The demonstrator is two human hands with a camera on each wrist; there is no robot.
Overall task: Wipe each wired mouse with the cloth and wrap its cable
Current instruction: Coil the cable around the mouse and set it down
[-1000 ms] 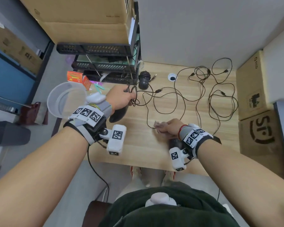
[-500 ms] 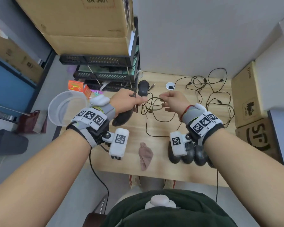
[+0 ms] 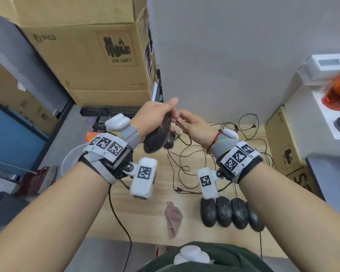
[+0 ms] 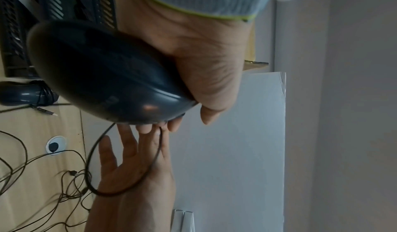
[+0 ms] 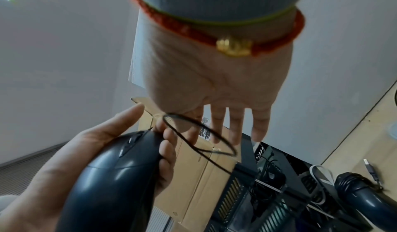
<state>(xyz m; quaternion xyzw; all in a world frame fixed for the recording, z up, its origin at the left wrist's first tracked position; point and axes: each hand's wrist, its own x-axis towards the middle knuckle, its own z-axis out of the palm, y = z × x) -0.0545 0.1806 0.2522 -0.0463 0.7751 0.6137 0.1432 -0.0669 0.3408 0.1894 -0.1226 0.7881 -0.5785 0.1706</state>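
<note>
Wooden desk [image 3: 145,213]: cloth [image 3: 173,220], four mice [image 3: 232,214] in row. Left hand [image 3: 155,116] grips black mouse [image 3: 157,138]; right hand [image 3: 194,126] pinches its cable [image 5: 199,142], remaining fingers straight.

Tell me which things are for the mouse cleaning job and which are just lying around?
For the job:
- held mouse, gripped by the left hand
- its cable, at the right hand
- cloth
- four mice in a row
- tangled cables

Lying about:
- cardboard box
- clear tub
- orange packet
</note>
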